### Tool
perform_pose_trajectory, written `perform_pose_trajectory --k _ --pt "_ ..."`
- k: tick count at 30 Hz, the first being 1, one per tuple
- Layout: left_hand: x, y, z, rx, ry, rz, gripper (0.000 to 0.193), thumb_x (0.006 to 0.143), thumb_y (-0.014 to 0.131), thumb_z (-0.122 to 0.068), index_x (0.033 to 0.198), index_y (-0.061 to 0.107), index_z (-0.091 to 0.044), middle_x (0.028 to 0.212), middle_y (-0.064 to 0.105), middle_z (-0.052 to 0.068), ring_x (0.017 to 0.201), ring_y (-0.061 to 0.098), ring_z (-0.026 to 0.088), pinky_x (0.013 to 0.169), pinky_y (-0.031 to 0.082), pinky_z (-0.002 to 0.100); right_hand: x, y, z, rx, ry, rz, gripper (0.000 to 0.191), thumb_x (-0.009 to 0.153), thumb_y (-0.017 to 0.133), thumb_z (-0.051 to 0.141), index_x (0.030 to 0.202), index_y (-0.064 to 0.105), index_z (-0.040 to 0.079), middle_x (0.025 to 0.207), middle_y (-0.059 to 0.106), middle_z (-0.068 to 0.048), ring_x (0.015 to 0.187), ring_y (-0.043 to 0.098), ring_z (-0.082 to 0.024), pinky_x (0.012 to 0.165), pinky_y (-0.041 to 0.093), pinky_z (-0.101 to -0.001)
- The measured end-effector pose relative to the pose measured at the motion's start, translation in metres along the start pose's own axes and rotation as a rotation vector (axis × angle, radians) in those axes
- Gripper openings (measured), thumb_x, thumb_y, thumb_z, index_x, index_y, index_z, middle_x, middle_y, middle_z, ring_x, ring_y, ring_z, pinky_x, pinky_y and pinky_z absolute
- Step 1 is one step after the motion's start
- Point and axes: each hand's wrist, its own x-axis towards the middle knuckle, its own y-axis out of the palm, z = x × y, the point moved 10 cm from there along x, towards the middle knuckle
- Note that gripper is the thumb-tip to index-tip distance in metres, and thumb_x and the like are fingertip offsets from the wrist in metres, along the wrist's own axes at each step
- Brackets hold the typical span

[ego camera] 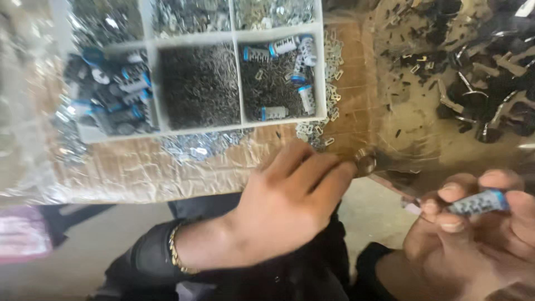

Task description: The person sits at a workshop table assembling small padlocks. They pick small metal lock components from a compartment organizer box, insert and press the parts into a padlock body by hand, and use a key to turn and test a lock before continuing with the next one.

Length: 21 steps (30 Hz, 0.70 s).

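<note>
Brown paper-covered surface (pixel 167 167) fills most of the head view, wrinkled clear plastic over it at right with a dark scatter of small black parts (pixel 479 89) under or on it. White divided tray (pixel 237 38) sits at upper middle; near-left cell holds grey-and-blue cylinders (pixel 117 95), middle cell a mass of fine dark pins (pixel 198 86), right cell more pins with a few cylinders on top. Loose silver clips (pixel 329 78) lie beside the tray's right wall and along its front edge. Left hand (pixel 284 212), beaded bracelet (pixel 175 253) at the wrist, reaches forward palm down, fingers curled and mostly closed, tips touching a small round ring-like piece (pixel 365 163) at the plastic's edge; whether it is pinched or only touched, cannot tell. Right hand (pixel 473 239), low right, has fingers closed around one small cylinder (pixel 479 203), grey body, blue cap. Its long axis runs near horizontal, tilted slightly up to the right, blue end pointing right, pale end pointing left toward the left hand. Judgement: doing this well calls for keeping the cylinder steady and level, grip near mid-body so the left end stays exposed, and bringing the small piece in along that axis, not from the side.
</note>
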Motion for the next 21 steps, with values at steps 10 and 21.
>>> perform_pose_trajectory --k 10,21 --pt "-0.052 -0.046 0.012 0.212 -0.041 -0.218 0.037 0.084 0.081 -0.001 0.119 0.076 -0.008 0.107 0.064 0.007 0.090 0.061 0.022 0.077 0.052 0.030 -0.014 -0.034 -0.083 -0.130 -0.090 -0.033 0.047 0.097 0.072 -0.023 0.137 0.063 -0.001 0.130 0.067 -0.023 0.100 0.073 -0.028 0.083 0.067 -0.0332" --pt "-0.138 -0.078 0.056 0.381 -0.329 -0.231 0.031 0.085 0.084 -0.001 0.114 0.076 -0.008 0.103 0.064 0.009 0.090 0.065 0.025 0.078 0.052 0.037 -0.044 0.024 -0.076 -0.144 0.249 0.352 0.051 0.090 0.072 -0.014 0.136 0.067 0.007 0.125 0.062 -0.018 0.102 0.075 -0.027 0.069 0.073 -0.0280"
